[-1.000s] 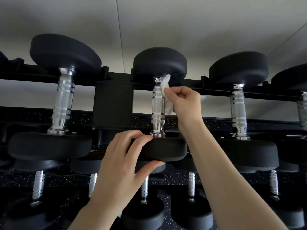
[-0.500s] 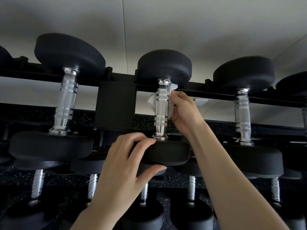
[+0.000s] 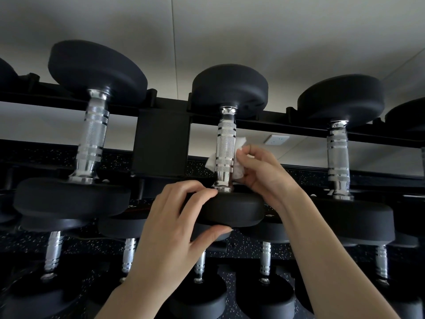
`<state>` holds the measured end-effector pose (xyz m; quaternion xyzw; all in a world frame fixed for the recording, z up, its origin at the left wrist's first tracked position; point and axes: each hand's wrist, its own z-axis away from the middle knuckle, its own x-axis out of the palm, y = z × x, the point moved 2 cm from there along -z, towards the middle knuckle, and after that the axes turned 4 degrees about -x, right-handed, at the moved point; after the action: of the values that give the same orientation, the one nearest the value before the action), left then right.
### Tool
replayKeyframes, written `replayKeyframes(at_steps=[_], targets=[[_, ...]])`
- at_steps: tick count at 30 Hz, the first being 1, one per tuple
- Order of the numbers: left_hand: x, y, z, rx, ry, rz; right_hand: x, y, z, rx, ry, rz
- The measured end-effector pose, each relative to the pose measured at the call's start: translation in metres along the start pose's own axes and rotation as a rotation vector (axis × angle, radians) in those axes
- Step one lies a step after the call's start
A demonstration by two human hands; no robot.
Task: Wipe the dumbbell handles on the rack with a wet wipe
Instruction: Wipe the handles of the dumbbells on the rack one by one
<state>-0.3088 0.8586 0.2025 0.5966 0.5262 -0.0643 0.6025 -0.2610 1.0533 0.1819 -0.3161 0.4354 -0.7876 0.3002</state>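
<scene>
The right hand [image 3: 266, 173] holds a white wipe [image 3: 239, 157] wrapped behind the lower part of the middle dumbbell's chrome handle [image 3: 226, 148], while the left hand [image 3: 174, 229] grips that dumbbell's near black weight [image 3: 239, 209] on the rack [image 3: 161, 143].

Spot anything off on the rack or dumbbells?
Nothing stands out. Dumbbells sit level on the rack; the right hand holds the wipe round the middle handle, left hand grips its head.
</scene>
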Motion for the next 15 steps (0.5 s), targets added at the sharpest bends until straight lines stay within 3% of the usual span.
replayKeyframes(at_steps=[6,15], targets=[[0.0,-0.001,0.0,0.009,0.006,0.002,-0.004,-0.005,0.017,0.015,-0.038,0.197],[-0.001,-0.001,-0.001,0.018,-0.004,0.011,0.004,-0.022,0.032,-0.149,-0.095,0.887]])
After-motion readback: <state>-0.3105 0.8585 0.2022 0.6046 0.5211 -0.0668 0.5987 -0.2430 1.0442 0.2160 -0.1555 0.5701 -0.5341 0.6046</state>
